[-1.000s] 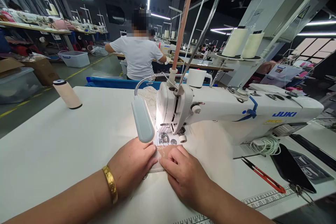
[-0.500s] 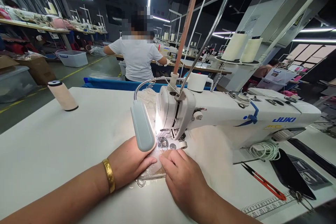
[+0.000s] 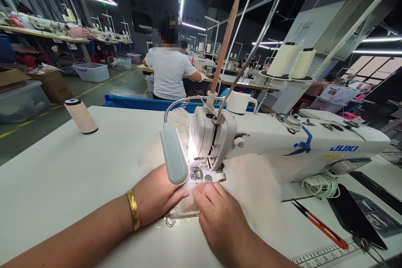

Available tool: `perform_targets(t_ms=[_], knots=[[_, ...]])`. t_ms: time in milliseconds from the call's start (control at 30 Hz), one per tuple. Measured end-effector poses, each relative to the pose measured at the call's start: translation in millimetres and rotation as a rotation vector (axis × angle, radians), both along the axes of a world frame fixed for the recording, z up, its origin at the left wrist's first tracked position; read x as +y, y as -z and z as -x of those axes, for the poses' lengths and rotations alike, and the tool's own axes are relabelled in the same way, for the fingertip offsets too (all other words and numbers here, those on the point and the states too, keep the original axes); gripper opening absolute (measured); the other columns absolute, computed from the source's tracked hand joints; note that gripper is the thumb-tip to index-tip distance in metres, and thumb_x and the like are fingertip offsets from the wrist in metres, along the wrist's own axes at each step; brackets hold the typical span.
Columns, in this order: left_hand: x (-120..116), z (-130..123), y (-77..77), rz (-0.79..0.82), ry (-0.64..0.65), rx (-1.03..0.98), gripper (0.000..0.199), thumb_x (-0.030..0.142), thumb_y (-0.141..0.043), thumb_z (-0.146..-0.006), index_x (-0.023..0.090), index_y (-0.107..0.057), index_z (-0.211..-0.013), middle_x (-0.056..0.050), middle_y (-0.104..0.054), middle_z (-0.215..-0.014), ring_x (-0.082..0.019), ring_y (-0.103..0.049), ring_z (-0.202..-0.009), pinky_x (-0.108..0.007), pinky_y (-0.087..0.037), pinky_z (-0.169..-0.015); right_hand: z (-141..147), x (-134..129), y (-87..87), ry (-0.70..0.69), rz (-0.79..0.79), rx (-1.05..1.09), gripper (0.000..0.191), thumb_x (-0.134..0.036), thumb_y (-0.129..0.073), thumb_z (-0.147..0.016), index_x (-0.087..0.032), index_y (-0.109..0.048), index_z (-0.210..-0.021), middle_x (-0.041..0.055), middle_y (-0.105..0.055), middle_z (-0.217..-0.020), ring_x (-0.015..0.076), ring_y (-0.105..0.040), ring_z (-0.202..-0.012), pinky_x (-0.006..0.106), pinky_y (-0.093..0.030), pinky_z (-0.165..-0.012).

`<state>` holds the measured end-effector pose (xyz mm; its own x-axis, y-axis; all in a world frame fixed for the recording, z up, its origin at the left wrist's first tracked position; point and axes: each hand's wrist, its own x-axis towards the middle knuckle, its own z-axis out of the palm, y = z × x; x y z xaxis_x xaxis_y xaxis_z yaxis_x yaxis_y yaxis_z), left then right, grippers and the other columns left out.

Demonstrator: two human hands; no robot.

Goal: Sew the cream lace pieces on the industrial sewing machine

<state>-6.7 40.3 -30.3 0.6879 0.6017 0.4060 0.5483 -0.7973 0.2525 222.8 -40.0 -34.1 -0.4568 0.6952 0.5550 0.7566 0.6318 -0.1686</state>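
A white sewing machine [image 3: 264, 134] stands in front of me, its needle area lit. My left hand [image 3: 157, 194], with a gold bracelet [image 3: 133, 210] at the wrist, lies flat on a piece of sheer, shiny fabric [image 3: 184, 207], thumb stretched out. A grey lamp head [image 3: 174, 155] hides most of its fingers. Close by on the right, my right hand [image 3: 220, 213] has its fingers bent and closed on the fabric's edge, just in front of the presser foot. A pale lace piece [image 3: 180, 119] lies behind the lamp.
A thread cone [image 3: 81, 116] stands at the table's left. To the right are red-handled thread snips [image 3: 323, 226], a black phone [image 3: 354, 213], a coiled cord [image 3: 320, 185] and a ruler [image 3: 326, 253]. Ahead, a person in a white shirt [image 3: 169, 71] sits at another table.
The view has shifted slightly, so the scene sits a little further right and lower. Both hands stay almost in place on the fabric. The person ahead has drawn the left arm inward.
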Motion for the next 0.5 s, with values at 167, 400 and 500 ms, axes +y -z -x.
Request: perform_targets(t_ms=[167, 400, 500], knots=[[-0.3, 0.0, -1.5, -0.007, 0.03, -0.011, 0.033, 0.043, -0.048, -0.108, 0.022, -0.072, -0.119, -0.012, -0.076, -0.122, -0.034, -0.07, -0.113, -0.048, -0.059, -0.095, -0.8, 0.0, 1.2, -0.002, -0.011, -0.008, 0.046, 0.005, -0.046, -0.079, -0.019, -0.063, -0.115, 0.0049, -0.061, -0.089, 0.0241, -0.05, -0.077, 0.034, -0.042, -0.069], [1.6, -1.4, -5.1, -0.067, 0.052, 0.012, 0.027, 0.036, -0.05, -0.107, 0.022, -0.071, -0.116, -0.012, -0.076, -0.122, -0.033, -0.071, -0.11, -0.047, -0.057, -0.095, -1.2, 0.7, 1.6, -0.005, -0.021, -0.008, 0.045, 0.005, -0.048, -0.078, -0.018, -0.064, -0.114, 0.005, -0.062, -0.089, 0.024, -0.05, -0.078, 0.034, -0.042, -0.07], [-2.4, -5.1, -13.3, -0.123, 0.036, 0.02, 0.025, 0.03, -0.049, -0.106, 0.02, -0.072, -0.11, -0.012, -0.077, -0.118, -0.031, -0.072, -0.103, -0.046, -0.057, -0.094, -1.5, 1.3, 2.1, 0.003, -0.021, -0.026, 0.044, 0.005, -0.049, -0.079, -0.017, -0.065, -0.114, 0.0049, -0.061, -0.087, 0.0236, -0.049, -0.076, 0.034, -0.039, -0.067]])
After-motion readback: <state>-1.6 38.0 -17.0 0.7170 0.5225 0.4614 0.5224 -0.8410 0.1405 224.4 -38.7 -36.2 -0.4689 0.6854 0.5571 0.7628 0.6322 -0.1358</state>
